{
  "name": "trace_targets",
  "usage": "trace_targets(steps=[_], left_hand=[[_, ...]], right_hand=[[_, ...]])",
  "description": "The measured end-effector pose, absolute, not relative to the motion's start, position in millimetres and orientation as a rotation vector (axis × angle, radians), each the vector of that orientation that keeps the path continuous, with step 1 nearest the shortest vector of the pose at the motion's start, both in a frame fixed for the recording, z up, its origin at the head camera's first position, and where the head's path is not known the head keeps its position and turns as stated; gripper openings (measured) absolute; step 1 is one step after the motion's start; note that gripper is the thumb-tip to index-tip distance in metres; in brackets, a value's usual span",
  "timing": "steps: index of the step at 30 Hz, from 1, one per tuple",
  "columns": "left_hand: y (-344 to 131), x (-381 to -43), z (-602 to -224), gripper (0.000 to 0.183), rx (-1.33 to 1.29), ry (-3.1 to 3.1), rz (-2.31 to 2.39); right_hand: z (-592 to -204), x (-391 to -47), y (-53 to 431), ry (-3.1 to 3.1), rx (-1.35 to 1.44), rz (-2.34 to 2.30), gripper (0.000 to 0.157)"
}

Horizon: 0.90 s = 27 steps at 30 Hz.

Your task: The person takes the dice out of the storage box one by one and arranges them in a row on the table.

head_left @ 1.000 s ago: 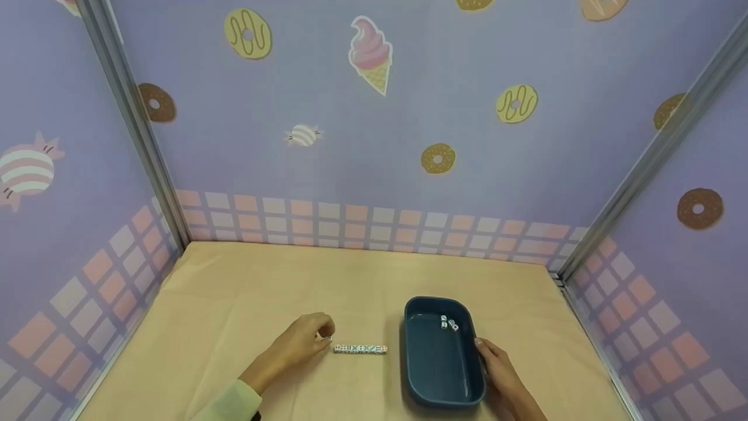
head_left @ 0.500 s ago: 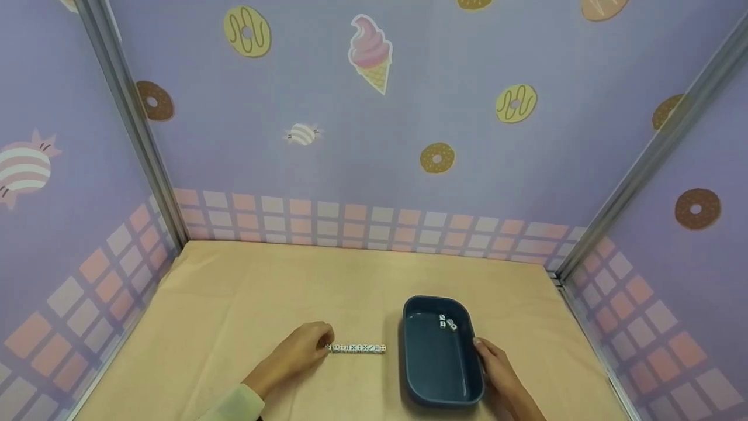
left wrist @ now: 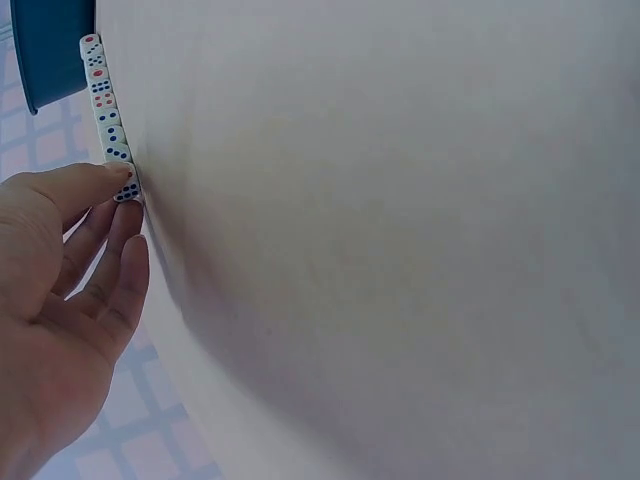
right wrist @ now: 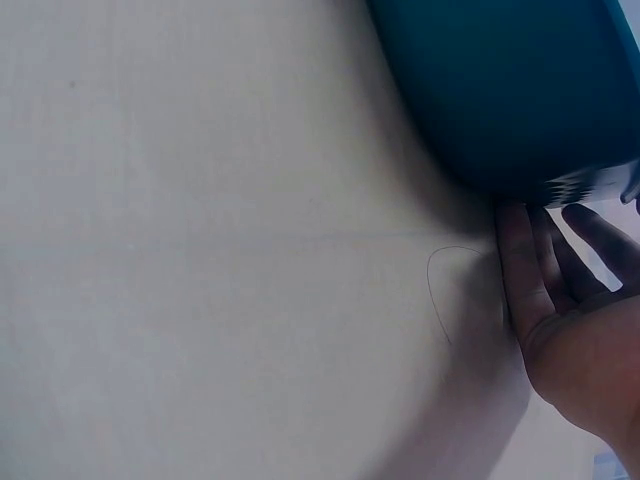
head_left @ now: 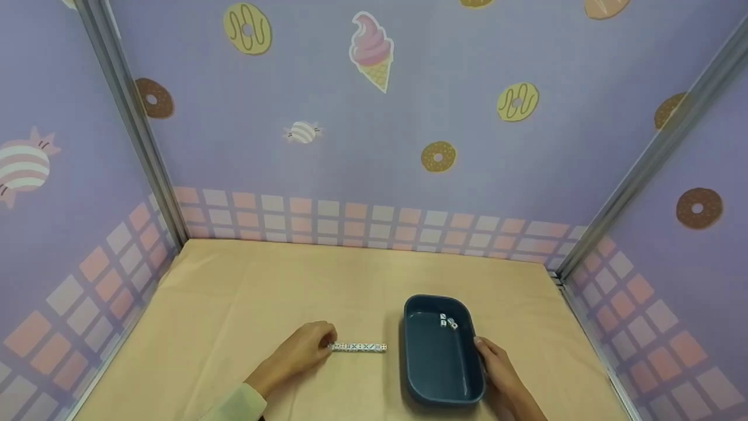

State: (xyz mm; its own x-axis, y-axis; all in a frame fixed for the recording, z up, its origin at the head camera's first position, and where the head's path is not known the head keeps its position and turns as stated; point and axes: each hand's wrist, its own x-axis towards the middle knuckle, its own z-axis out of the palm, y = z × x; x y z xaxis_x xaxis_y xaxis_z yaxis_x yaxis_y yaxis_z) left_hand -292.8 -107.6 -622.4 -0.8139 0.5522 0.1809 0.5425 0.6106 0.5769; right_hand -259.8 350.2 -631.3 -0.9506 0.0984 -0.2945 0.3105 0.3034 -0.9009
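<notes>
Left fingers (left wrist: pixel 123 226) seemingly pinch the end die (left wrist: pixel 128 190); straight right fingers (right wrist: pixel 518 262) touch the tray (head_left: pixel 441 368).

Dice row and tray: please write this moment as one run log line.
left hand: pinches end die; right hand: touches tray; dice row: beside tray; loose dice: inside tray

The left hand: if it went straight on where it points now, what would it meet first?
The left hand would meet the straight row of small white dice first; its fingers pinch the left end. Beyond that, the dark blue rectangular tub probably comes next, though depth is hard to judge.
</notes>
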Motion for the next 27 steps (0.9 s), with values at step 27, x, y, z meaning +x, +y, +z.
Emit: trace_targets(steps=[27], left_hand=[[39,-314,-563,0.043,1.205,2.968,1.039]], right_hand=[[-634,-259,351,2.406,0.338,-1.751,0.067]])
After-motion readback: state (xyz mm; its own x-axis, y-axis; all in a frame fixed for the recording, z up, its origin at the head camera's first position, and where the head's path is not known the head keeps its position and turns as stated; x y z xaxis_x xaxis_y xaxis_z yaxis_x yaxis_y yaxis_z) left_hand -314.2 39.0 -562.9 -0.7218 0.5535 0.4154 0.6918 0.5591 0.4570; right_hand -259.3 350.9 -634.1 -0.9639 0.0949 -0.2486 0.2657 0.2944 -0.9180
